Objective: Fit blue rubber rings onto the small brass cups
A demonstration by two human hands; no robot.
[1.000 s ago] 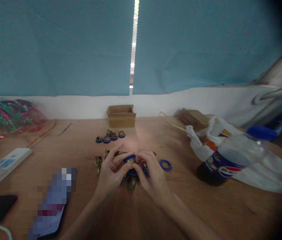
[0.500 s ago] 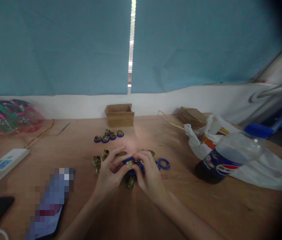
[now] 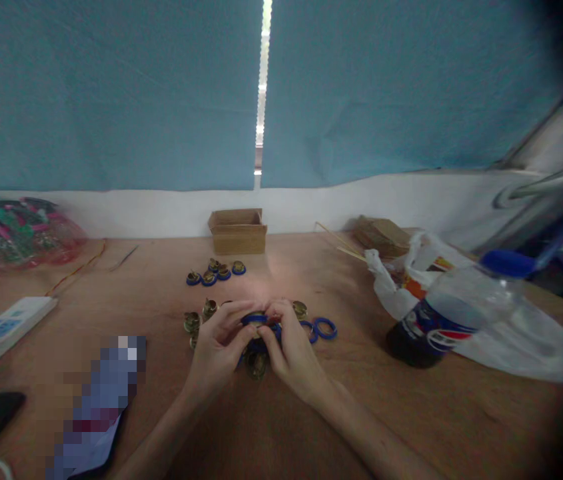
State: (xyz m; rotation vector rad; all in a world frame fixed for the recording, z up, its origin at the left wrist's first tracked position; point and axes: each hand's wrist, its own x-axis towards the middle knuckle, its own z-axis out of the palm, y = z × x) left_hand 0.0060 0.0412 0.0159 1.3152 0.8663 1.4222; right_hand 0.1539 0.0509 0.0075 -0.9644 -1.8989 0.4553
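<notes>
Left hand (image 3: 218, 347), right hand (image 3: 288, 347) both pinch one blue ring (image 3: 254, 319); four ringed caps (image 3: 214, 273) behind.

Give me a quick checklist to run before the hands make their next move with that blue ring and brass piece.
1. Left hand and right hand both pinch the blue rubber ring: ok.
2. Ring fully seated on the small brass fitting: cannot tell, fingers hide it.
3. Loose brass fittings within reach: ok.
4. Spare blue rings beside right hand: ok.
5. Finished ringed pieces lie apart, near the small cardboard box: ok.
6. Tilted plastic cola bottle stays away from the hands: ok.
</notes>
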